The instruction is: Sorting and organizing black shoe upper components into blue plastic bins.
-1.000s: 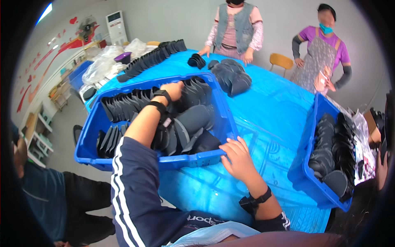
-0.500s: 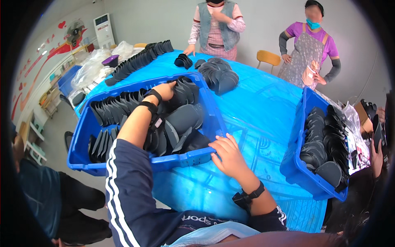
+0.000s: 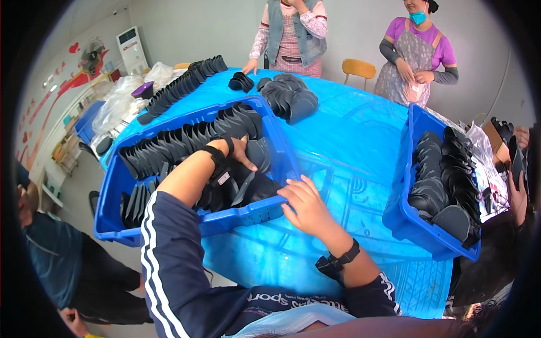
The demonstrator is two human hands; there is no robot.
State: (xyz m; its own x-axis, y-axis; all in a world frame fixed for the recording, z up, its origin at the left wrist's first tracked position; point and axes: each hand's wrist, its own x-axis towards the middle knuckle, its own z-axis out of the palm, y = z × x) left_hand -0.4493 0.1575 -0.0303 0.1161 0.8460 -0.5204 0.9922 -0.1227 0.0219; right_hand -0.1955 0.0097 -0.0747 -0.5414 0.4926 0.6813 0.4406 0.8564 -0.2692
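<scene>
My left hand reaches into a large blue plastic bin, its thumb and fingers spread against the dark curved pads of the middle row. Part of that row lies hidden under my hand and forearm. Along the bin's far side runs a long row of the same thin pads, standing on edge and nested together. My right hand is at the bin's near right corner, fingers apart, with the fingertips at the rim and no pad in it. Both wrists wear black straps.
Beyond the bin, a nested row of dark pads and a loose heap lie on the blue-covered table. A second filled blue bin stands at right. Two people are across the table; others are at both sides.
My left hand has come back from the far row to the middle row, nearer to me. My right hand stays at the rim. Across the table, the person in the apron has brought both hands together in front.
</scene>
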